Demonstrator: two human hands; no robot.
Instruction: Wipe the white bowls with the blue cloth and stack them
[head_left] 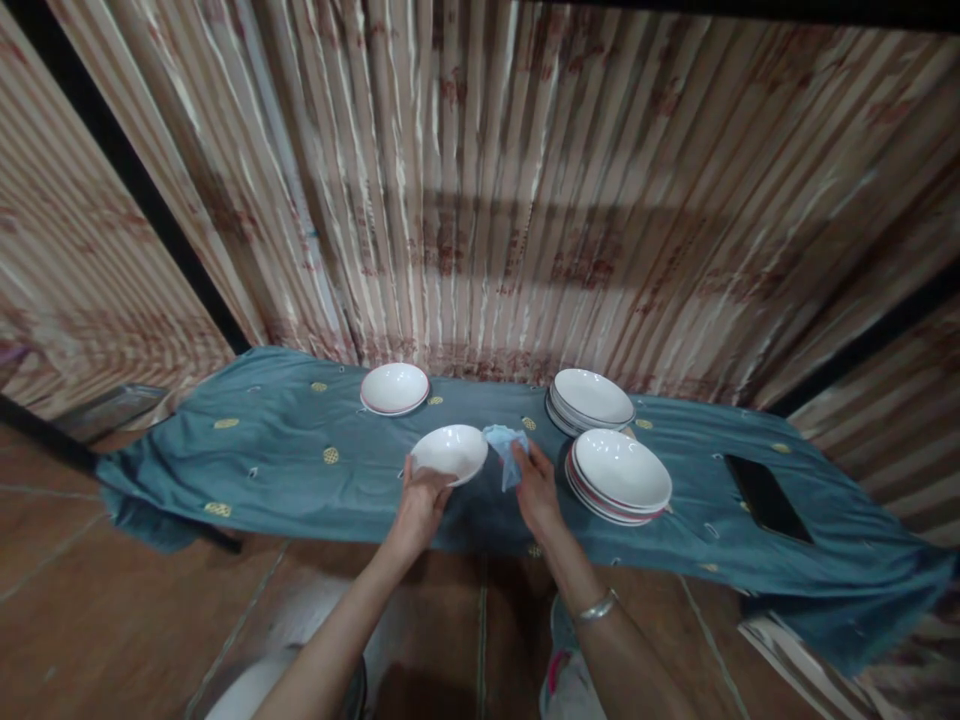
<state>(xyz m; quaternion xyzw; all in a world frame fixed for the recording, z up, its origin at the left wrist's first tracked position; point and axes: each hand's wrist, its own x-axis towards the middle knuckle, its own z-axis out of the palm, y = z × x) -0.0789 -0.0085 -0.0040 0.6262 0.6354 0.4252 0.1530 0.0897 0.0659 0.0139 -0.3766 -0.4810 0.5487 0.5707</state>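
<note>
My left hand (422,505) grips the near-left rim of a white bowl (457,450), holding it tilted slightly toward me over the table. Just right of the bowl, my right hand (536,485) pinches a crumpled light-blue cloth (506,450), whose edge is at or very near the bowl's right rim. A red-rimmed white bowl (395,387) sits farther back on the left, seemingly on top of another. On the right are two stacks: a rear stack of white bowls (592,398) and a nearer stack of white bowls (624,470) with some red rims.
A teal patterned cloth (300,480) covers the long table. A black phone (766,497) lies at its right. Pleated curtains (480,200) hang behind, with dark poles (135,180) at the sides. Below the near edge is a tiled floor (300,590).
</note>
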